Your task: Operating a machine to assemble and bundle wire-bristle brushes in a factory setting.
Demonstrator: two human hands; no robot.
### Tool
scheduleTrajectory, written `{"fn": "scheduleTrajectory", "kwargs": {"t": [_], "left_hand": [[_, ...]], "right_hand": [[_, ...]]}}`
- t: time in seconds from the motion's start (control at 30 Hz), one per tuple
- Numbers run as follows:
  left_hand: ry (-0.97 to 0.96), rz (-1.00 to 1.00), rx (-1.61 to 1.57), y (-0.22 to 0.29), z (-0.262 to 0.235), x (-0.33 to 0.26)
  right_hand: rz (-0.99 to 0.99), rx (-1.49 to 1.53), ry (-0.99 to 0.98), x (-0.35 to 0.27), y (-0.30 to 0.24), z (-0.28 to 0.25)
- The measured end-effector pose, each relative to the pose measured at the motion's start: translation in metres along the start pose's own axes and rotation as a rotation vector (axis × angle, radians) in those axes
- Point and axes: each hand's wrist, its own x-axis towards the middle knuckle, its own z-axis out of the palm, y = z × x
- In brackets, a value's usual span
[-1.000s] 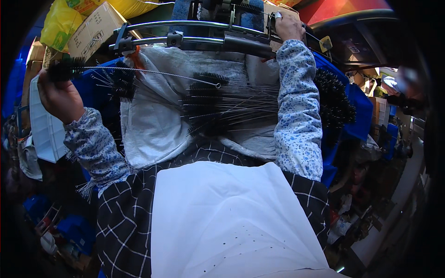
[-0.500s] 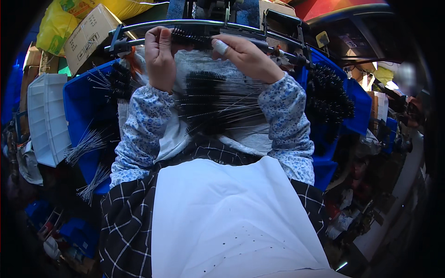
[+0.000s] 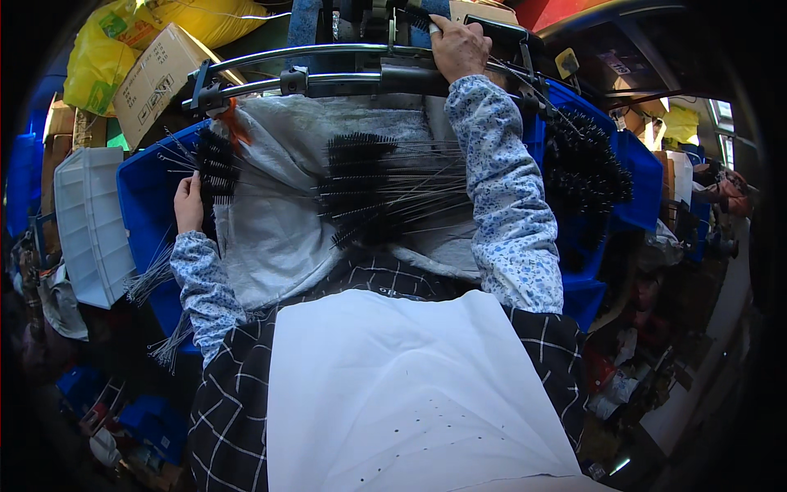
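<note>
One right hand (image 3: 461, 51) reaching high, one left hand (image 3: 188, 207) out low

My white apron (image 3: 410, 394) fills the lower middle, a dark checked garment (image 3: 234, 418) showing on either side of it. Ahead of me spreads a pale sheet (image 3: 270, 238), with a blue bin (image 3: 143, 193) at my left and metal rails (image 3: 344, 51) curving across beyond it. My right arm (image 3: 512, 193) stretches forward, long and only slightly bent, over the wire stems of the middle pile of brushes (image 3: 361, 193). My left arm (image 3: 209, 283) angles outward, its reach shorter. More black brushes lie heaped at my right (image 3: 586, 156), and a smaller bunch (image 3: 216, 168) sits by the bin's inner edge.

My right hand is back-up past the rails, fingers (image 3: 474, 34) curled in close beside a single brush head (image 3: 416, 16); I cannot tell whether they grip it. My left fingers (image 3: 195, 182) are narrow, tips against the small bunch's bristles, and whether they pinch one brush is hidden. Smallest is the white wrap (image 3: 434, 28) on a right digit.
</note>
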Motion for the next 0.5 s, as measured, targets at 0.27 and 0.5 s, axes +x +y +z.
{"fn": "scheduleTrajectory", "kwargs": {"t": [0.27,0.5], "left_hand": [[0.014,-0.077,-0.227,-0.025,-0.009,0.003],[0.077,-0.145,-0.242,-0.013,-0.006,-0.017]], "right_hand": [[-0.032,0.068,-0.027,0.002,-0.002,0.004],[-0.11,-0.006,-0.096,0.014,0.004,0.013]]}}
